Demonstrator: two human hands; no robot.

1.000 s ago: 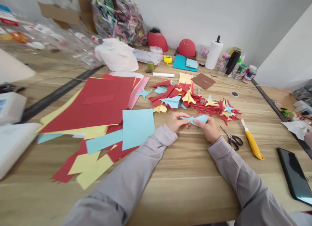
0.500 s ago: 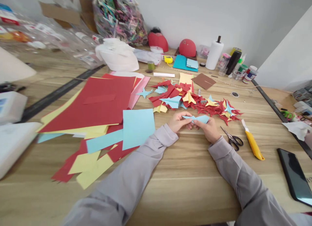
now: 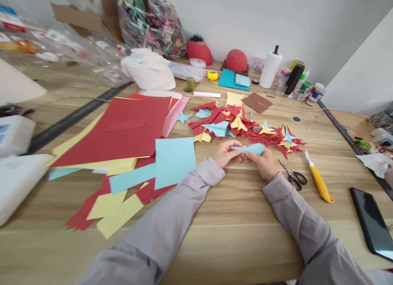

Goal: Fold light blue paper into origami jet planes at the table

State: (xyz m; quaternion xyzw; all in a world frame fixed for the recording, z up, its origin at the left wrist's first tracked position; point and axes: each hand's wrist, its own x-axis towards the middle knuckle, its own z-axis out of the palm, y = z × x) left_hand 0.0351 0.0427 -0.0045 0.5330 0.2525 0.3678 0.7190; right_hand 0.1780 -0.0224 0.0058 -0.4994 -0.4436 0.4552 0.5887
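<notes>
A folded light-blue paper piece [image 3: 256, 148] is held between both hands over the wooden table. My left hand [image 3: 226, 154] pinches its pointed left end between thumb and fingers. The wider right end is gripped by my right hand [image 3: 264, 162], with the thumb on top near the middle. Just beyond my hands lies a pile of folded paper shapes [image 3: 238, 123] in red, yellow and blue. Left of my left sleeve rests a light-blue square sheet [image 3: 175, 162]. Scissors [image 3: 294, 175] and a yellow craft knife [image 3: 319, 180] lie right of my right hand.
Large red sheets [image 3: 123, 129] are stacked at the left, with yellow strips [image 3: 119, 215] in front. A black phone [image 3: 370, 219] lies at the right edge. Along the wall stand a white roll [image 3: 270, 70], red domes [image 3: 236, 60], bottles and a stuffed plastic bag [image 3: 152, 25].
Both hands keep their hold on the blue paper piece, which is almost in the same place. The whole view has shifted very slightly.
</notes>
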